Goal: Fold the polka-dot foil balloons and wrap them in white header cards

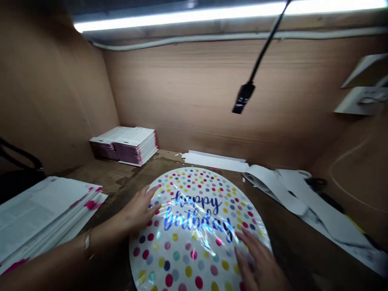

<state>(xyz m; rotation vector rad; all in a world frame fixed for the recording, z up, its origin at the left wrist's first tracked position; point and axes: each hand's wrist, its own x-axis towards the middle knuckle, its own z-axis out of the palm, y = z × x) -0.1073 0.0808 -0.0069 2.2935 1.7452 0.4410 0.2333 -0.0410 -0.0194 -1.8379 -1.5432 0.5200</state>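
A round white cake board with coloured dots and blue "happy birthday" lettering lies on the brown worktop in front of me. Shiny clear film covers it and throws back the light. My left hand rests on its upper left edge, fingers apart and stretched towards the lettering. At the lower right, my right hand lies on the film with its fingers spread, just below the end of "birthday". Neither hand grips anything. The board's near edge runs out of the picture.
Two stacks of pink-edged printed cards stand at the back left. A pile of printed sheets lies at the left. Along the back are white paper strips; at the right, a curled label strip. A black cable plug hangs above.
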